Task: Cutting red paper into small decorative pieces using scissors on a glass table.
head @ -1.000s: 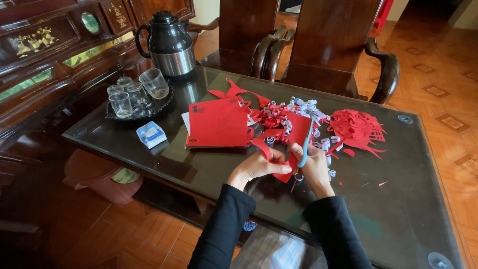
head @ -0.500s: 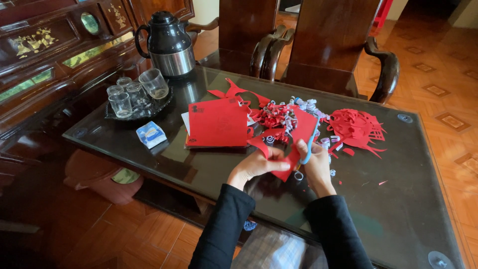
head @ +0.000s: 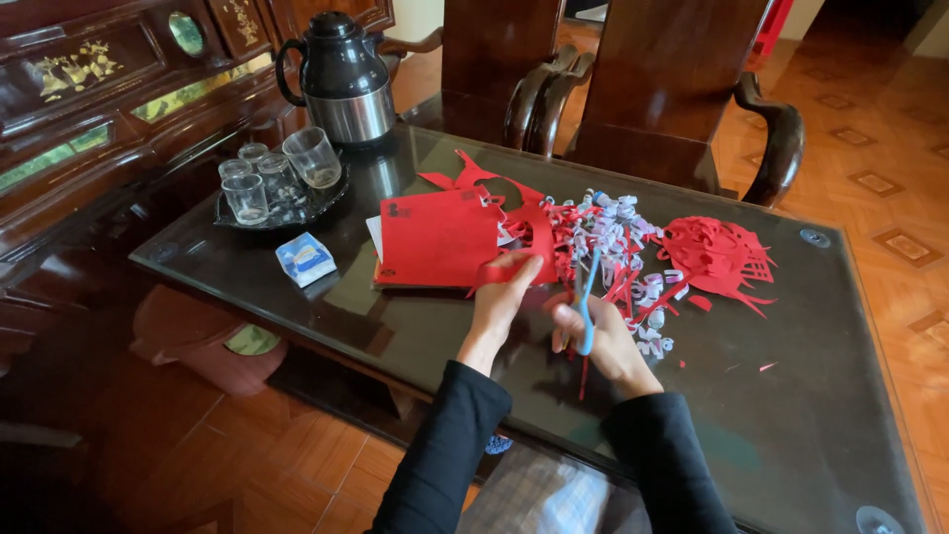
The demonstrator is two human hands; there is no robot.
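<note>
My left hand (head: 502, 300) pinches a piece of red paper (head: 524, 242) and holds it up over the glass table. Beside it, my right hand (head: 603, 341) grips blue-handled scissors (head: 587, 297) with the blades pointing up into the paper. A thin red strip hangs below my right hand. Behind the hands lie a stack of red paper sheets (head: 435, 237), a heap of red and white paper scraps (head: 618, 247) and a finished red paper cutout (head: 717, 255).
A black and steel kettle (head: 344, 79) and a dark tray with several glasses (head: 272, 183) stand at the table's far left. A small blue-white packet (head: 304, 259) lies near them. Two wooden chairs (head: 652, 89) stand behind the glass table (head: 791, 415). A red stool (head: 203, 341) is underneath.
The scissors have swung from tilted right to nearly upright. My left hand has lifted the red paper a little higher and turned it. The scraps on the table have not moved.
</note>
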